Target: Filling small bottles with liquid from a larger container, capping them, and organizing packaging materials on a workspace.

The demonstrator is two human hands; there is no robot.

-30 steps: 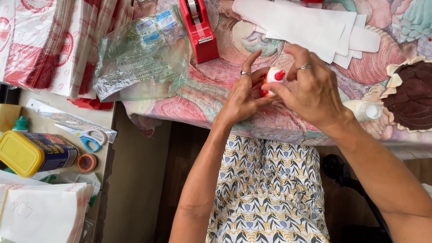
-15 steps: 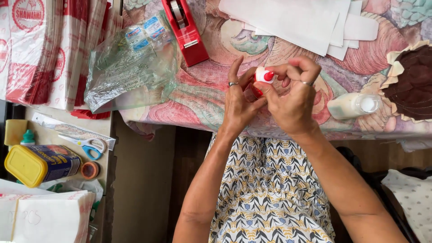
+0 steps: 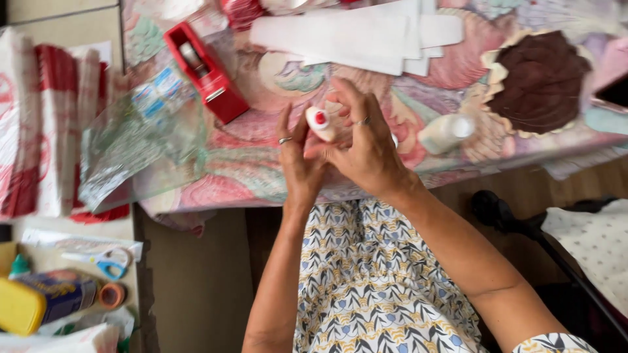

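table [image 3: 261, 163], patterned cloth | red tape dispenser [image 3: 208, 75] | white paper strips [image 3: 353, 36] | brown leaf cutout [image 3: 540, 82] | white bottle [image 3: 446, 133]

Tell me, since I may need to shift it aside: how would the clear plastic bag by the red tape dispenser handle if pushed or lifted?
The clear plastic bag looks thin and crumpled, so it would likely flop and sag rather than keep its shape. It probably weighs little and may slide easily on the patterned tablecloth. Part hangs past the table edge, so a push could tip it off.
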